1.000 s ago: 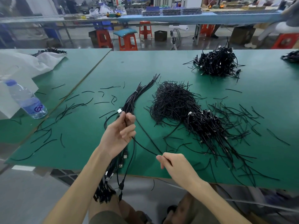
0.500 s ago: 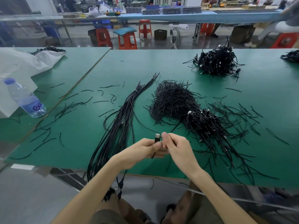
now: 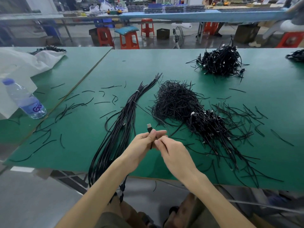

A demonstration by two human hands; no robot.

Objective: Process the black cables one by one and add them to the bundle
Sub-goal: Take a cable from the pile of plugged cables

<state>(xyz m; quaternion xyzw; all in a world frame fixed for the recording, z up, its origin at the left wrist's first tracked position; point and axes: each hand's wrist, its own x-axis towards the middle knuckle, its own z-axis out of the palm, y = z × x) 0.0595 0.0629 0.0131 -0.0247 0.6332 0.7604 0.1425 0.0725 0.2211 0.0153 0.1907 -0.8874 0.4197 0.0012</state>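
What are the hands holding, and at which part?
One black cable: the left hand grips it just below the USB plug; the right hand pinches it alongside.

usb cable [image 3: 149, 126]: metal plug up, held near centre | bundle [image 3: 121, 122]: straight, tied far end, left | coiled cable pile [image 3: 207, 125]: right

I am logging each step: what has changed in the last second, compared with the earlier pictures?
The left hand let go of the bundle, which now lies on the green table and hangs over its near edge. That hand moved right to meet the right hand, and both now pinch one single cable, plug pointing up. The tangled pile and the water bottle stayed in place.
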